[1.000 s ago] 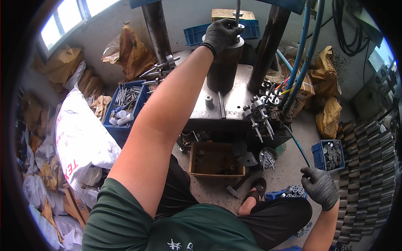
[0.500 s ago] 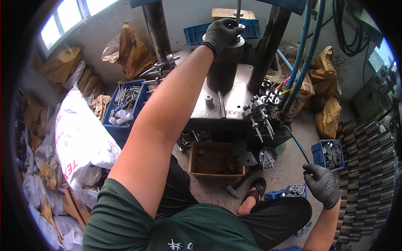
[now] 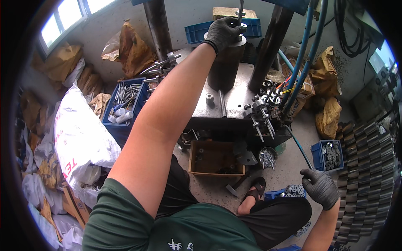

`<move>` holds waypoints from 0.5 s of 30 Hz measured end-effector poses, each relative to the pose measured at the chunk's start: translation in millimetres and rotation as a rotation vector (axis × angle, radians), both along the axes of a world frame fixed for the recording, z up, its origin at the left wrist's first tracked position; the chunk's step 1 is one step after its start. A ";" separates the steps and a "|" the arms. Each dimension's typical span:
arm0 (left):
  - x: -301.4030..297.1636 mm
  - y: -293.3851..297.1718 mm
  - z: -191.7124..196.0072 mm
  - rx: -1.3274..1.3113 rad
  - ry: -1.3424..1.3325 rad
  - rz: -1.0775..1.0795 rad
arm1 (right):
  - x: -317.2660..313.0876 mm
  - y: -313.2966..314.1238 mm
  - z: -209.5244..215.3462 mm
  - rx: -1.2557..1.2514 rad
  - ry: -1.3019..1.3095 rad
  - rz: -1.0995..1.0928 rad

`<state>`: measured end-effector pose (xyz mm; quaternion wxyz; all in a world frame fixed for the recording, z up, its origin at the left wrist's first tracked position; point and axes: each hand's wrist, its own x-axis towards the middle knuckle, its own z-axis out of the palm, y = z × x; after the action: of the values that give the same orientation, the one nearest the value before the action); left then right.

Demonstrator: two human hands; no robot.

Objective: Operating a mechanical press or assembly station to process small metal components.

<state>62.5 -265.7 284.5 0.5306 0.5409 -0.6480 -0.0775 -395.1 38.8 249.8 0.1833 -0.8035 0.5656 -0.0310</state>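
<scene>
My left hand (image 3: 225, 32) reaches to the top of a dark upright cylinder (image 3: 226, 67) on the press's metal plate. Its fingers close around a small round metal part (image 3: 243, 26), mostly hidden by the glove, beside a thin vertical rod (image 3: 240, 10). Low at the right, my right hand (image 3: 321, 188) has its fingers closed at the end of a long thin lever (image 3: 299, 145) that slopes down from the press. Both hands wear dark grey gloves. A short metal sleeve (image 3: 210, 99) and a bar (image 3: 222, 104) are on the plate in front of the cylinder.
Shafts with round discs (image 3: 260, 113) lie at the plate's right edge. A blue bin of rods (image 3: 144, 90) stands left, a blue bin of rings (image 3: 320, 157) right. Underneath are a wooden box (image 3: 192, 161) and a hammer (image 3: 231, 190). Stacked metal parts (image 3: 364, 180) line the right side.
My right hand and the lever's end have dropped slightly. My left hand stays at the cylinder's top, with its fingers closed as before.
</scene>
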 end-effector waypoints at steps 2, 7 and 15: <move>2.7 -5.3 -3.2 0.003 0.011 -0.005 | -1.8 -2.7 -0.1 0.072 0.104 0.068; 4.5 -8.5 -4.6 -0.003 0.015 -0.016 | -8.2 -11.9 -4.2 -0.024 -0.168 -0.065; 6.9 -12.2 -5.1 0.071 0.125 -0.117 | 8.3 -92.0 38.8 -0.999 -0.375 -0.032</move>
<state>69.4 -277.9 279.3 0.5449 0.5148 -0.6410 -0.1649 -386.8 -53.2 288.6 -0.1239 -0.7650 0.4515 -0.4422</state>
